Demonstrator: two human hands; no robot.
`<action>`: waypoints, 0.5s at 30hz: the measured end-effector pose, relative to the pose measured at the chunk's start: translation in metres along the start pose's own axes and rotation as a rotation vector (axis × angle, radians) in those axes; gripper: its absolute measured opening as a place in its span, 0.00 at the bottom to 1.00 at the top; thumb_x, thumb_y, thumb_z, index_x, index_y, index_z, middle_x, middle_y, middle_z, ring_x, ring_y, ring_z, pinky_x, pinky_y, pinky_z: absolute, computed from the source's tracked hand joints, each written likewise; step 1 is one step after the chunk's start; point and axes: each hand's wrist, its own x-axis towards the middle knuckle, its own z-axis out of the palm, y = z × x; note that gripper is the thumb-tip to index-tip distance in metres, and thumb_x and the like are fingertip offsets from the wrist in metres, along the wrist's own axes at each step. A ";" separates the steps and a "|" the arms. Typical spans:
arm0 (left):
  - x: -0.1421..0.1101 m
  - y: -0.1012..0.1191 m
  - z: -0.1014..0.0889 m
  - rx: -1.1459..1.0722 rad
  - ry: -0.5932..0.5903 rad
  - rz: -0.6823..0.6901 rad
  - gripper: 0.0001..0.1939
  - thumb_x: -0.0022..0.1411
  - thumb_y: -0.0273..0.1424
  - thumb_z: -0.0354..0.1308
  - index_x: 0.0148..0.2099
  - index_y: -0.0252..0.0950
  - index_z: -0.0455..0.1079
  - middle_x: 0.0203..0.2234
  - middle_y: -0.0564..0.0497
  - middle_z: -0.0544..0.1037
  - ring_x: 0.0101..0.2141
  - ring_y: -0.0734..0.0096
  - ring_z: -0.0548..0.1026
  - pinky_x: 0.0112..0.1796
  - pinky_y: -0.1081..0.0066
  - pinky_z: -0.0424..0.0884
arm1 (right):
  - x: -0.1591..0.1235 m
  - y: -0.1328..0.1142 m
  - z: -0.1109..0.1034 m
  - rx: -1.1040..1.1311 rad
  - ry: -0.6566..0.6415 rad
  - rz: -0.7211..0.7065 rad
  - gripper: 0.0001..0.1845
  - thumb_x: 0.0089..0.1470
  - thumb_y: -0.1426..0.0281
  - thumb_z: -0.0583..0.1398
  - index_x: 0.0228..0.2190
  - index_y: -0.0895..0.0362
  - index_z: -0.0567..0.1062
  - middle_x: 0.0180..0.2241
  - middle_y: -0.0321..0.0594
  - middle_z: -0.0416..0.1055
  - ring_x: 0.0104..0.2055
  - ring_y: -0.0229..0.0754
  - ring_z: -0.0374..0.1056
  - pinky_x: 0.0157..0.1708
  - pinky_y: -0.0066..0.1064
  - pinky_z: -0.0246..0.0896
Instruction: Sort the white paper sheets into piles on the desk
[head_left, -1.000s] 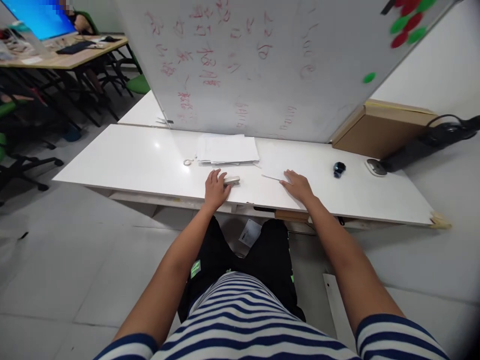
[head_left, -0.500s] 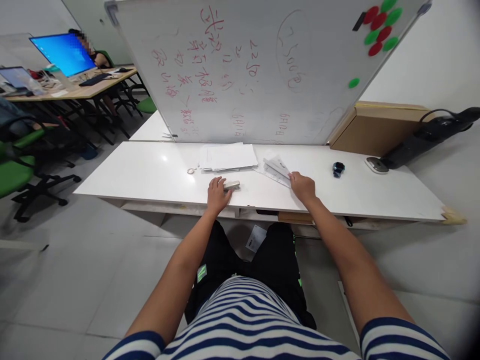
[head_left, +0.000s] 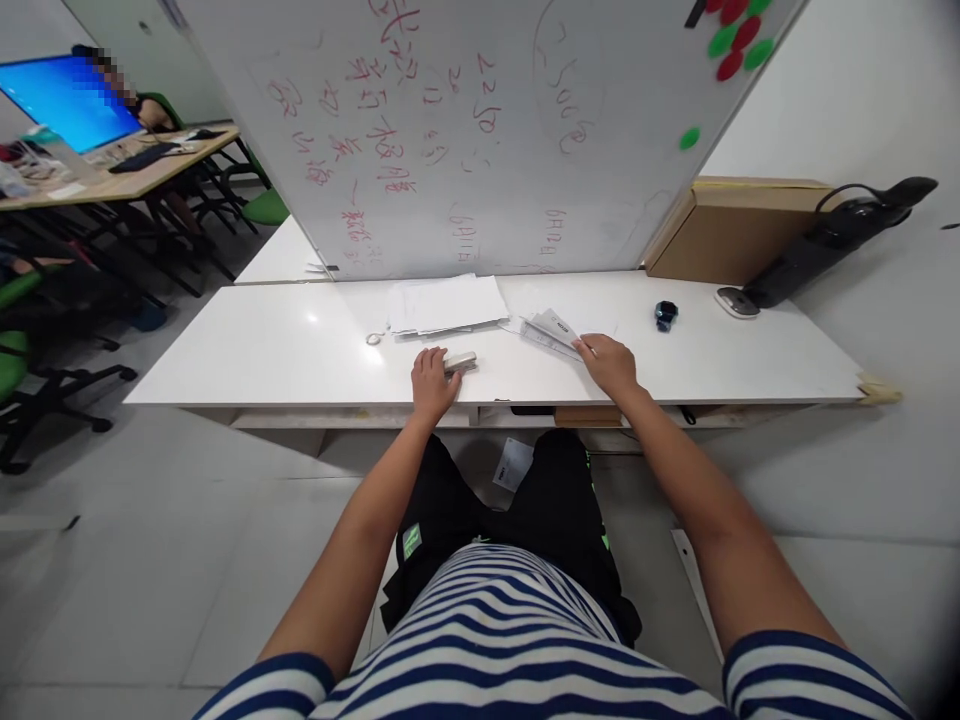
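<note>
My left hand [head_left: 433,385] is closed around a small pale stapler [head_left: 461,361] on the white table, near its front edge; part of the stapler is hidden by the fingers. To the right, my right hand [head_left: 611,364] pinches the near end of some white printed papers [head_left: 553,330], which look like folded sheets or a thin packet. Their far end reaches left toward a loose stack of white paper [head_left: 450,303]. A small ring-shaped item [head_left: 373,339] lies left of that stack, too small to name.
A whiteboard [head_left: 480,150] with red writing stands behind the white table [head_left: 262,360]. Rightward are a dark watch [head_left: 665,315], a computer mouse [head_left: 736,303], a cardboard box [head_left: 739,235] and a black bottle-like object [head_left: 817,250]. A person sits behind a monitor [head_left: 75,100] at far left.
The camera view has shifted, so the table and whiteboard appear slightly left and higher. The papers in my right hand are turned a little, showing more print. My left hand keeps hold of the stapler.
</note>
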 end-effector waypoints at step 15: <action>0.004 -0.010 0.003 -0.072 -0.069 -0.028 0.36 0.57 0.44 0.57 0.63 0.35 0.52 0.63 0.37 0.53 0.64 0.47 0.45 0.58 0.49 0.52 | 0.002 -0.026 -0.003 -0.010 -0.017 -0.058 0.19 0.60 0.61 0.48 0.38 0.54 0.77 0.57 0.41 0.64 0.53 0.50 0.64 0.47 0.42 0.61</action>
